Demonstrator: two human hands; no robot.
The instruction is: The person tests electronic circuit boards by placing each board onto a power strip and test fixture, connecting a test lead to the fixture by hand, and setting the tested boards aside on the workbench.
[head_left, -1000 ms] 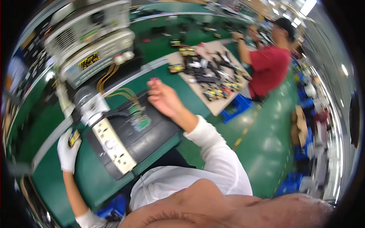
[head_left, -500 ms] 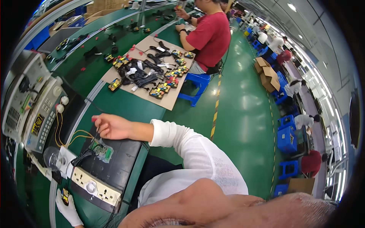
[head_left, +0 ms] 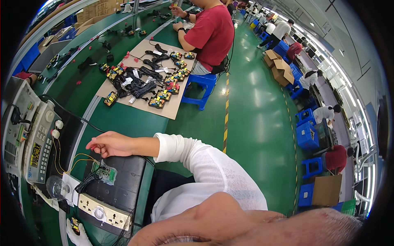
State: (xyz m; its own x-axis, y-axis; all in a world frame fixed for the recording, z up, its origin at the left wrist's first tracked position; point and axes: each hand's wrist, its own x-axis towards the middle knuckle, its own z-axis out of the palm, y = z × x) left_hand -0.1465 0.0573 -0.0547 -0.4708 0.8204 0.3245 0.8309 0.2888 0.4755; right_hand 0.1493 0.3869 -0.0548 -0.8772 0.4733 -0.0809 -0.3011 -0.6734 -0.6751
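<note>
My right hand [head_left: 110, 144], bare below a rolled white sleeve, is closed with a small red piece [head_left: 93, 147] at its fingertips. It hovers over the far edge of a black box [head_left: 125, 186], next to a small green circuit board [head_left: 108, 175] under clear plastic. At the lower left, my left hand [head_left: 79, 238] wears a white glove and is closed around a circuit board with yellow parts [head_left: 75, 225]. Only part of this hand shows. A bundle of black cable [head_left: 87, 181] lies beside the green board.
A cream power strip [head_left: 104, 212] and a clear bulb [head_left: 56, 188] sit near the box. A bench meter [head_left: 37, 153] with thin yellow wires stands left. Boards with black cords cover a cardboard sheet [head_left: 167, 113]; beyond sits a person in red [head_left: 211, 39].
The view has shifted a little. My right hand has moved slightly left, away from the green board, still pinching the red piece. My left hand still holds its board.
</note>
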